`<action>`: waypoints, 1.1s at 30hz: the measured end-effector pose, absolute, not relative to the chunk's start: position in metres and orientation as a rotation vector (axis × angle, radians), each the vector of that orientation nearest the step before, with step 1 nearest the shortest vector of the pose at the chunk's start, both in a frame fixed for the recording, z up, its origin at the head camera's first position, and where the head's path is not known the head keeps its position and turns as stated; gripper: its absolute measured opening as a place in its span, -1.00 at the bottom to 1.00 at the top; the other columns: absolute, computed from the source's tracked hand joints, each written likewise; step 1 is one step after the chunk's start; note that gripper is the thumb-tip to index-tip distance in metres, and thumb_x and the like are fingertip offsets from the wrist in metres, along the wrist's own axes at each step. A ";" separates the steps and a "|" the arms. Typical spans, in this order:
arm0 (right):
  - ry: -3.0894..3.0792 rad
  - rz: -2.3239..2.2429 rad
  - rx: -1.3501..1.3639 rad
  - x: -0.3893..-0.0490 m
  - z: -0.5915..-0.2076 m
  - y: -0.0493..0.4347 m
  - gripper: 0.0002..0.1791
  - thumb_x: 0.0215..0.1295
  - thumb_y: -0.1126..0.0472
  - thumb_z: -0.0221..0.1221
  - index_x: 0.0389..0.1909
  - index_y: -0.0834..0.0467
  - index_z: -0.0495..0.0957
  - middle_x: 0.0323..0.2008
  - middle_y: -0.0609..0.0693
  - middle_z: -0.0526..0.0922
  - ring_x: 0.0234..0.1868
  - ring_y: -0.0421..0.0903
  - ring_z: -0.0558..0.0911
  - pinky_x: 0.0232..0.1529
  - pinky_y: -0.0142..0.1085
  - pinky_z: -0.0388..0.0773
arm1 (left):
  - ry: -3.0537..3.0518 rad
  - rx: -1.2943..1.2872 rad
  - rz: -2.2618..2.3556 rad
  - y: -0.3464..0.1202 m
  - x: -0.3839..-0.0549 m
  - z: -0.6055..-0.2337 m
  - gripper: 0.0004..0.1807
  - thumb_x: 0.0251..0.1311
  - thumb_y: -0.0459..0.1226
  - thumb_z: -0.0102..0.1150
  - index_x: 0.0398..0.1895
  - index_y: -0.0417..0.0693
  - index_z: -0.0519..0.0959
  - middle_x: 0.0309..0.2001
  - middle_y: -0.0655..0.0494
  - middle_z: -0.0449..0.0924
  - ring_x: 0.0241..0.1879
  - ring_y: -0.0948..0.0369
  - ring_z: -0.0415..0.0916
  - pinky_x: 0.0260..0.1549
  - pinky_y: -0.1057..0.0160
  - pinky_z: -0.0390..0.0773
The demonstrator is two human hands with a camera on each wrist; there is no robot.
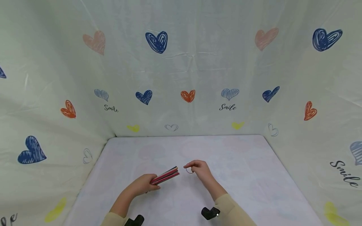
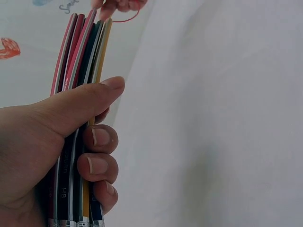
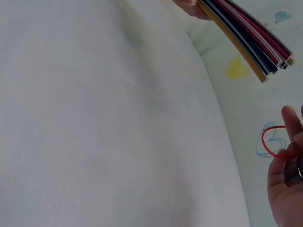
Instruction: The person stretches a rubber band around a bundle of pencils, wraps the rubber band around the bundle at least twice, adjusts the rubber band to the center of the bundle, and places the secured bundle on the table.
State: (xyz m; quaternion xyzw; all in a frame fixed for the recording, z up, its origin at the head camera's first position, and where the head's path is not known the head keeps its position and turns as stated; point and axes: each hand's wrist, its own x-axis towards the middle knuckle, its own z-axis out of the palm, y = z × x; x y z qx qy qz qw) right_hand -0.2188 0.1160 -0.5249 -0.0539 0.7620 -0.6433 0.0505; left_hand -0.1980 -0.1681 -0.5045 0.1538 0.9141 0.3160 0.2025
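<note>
My left hand [image 1: 145, 185] grips a bundle of pencils [image 1: 167, 176], thumb across the front and fingers curled round the back. Red, dark and yellow barrels show in the left wrist view, with HB lettering and silver metal bands near the lower ends. The far ends of the pencils [image 3: 251, 40] are flat and fan slightly apart. Just beyond those ends, my right hand [image 1: 200, 169] holds a thin red rubber band [image 3: 263, 138] stretched into a loop between thumb and fingers. In the head view a gap separates this loop from the pencils.
A white-covered table [image 1: 240, 175] lies beneath both hands. Pale curtains [image 1: 181, 69] printed with hearts and "Smile" lettering hang behind it and along both sides. Dark wrist cameras [image 1: 210, 213] sit at the beige sleeves.
</note>
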 end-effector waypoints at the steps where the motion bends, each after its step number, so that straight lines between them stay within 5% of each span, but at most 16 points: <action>1: 2.310 -1.962 -0.177 -0.217 -0.523 0.117 -0.67 0.18 0.51 0.00 -0.22 0.22 0.69 -0.17 0.03 0.71 -0.07 0.13 0.57 -0.13 -0.04 0.47 | 2.549 0.433 0.885 -0.168 -0.198 -0.504 -0.78 0.12 -0.23 0.40 -0.38 -0.04 0.50 -0.57 0.17 0.44 -0.61 0.23 0.37 -0.59 0.25 0.37; 12: 2.214 -2.016 -0.311 -0.199 -0.504 0.131 -0.57 0.18 0.56 0.08 0.00 0.16 0.66 -0.12 0.09 0.63 -0.34 -0.11 0.47 -0.28 -0.30 0.56 | 2.529 0.489 0.909 -0.161 -0.196 -0.497 -0.79 0.12 -0.22 0.39 -0.40 0.00 0.50 -0.58 0.20 0.44 -0.61 0.25 0.36 -0.60 0.26 0.36; 16: 2.205 -2.056 -0.321 -0.194 -0.499 0.135 -0.55 0.16 0.58 0.07 0.03 0.20 0.64 0.01 0.09 0.64 -0.26 -0.06 0.47 -0.30 -0.36 0.51 | 2.531 0.518 0.911 -0.160 -0.194 -0.493 -0.79 0.11 -0.23 0.40 -0.41 -0.01 0.49 -0.58 0.19 0.44 -0.60 0.24 0.36 -0.60 0.25 0.36; 24: 2.068 -2.194 -0.426 -0.189 -0.498 0.148 -0.62 0.28 0.54 0.12 0.13 0.37 0.53 0.14 0.24 0.55 0.06 0.13 0.59 0.03 -0.16 0.54 | 2.542 0.567 0.873 -0.155 -0.193 -0.489 -0.77 0.11 -0.21 0.40 -0.44 0.02 0.48 -0.59 0.22 0.44 -0.61 0.25 0.37 -0.61 0.26 0.37; 33: 2.108 -2.278 -0.404 -0.191 -0.500 0.157 -0.67 0.34 0.46 0.12 0.11 0.31 0.57 0.14 0.16 0.57 -0.10 -0.02 0.68 -0.22 -0.27 0.62 | 2.553 0.601 0.836 -0.148 -0.194 -0.482 -0.77 0.12 -0.20 0.40 -0.43 0.04 0.48 -0.57 0.22 0.44 -0.60 0.25 0.37 -0.60 0.27 0.37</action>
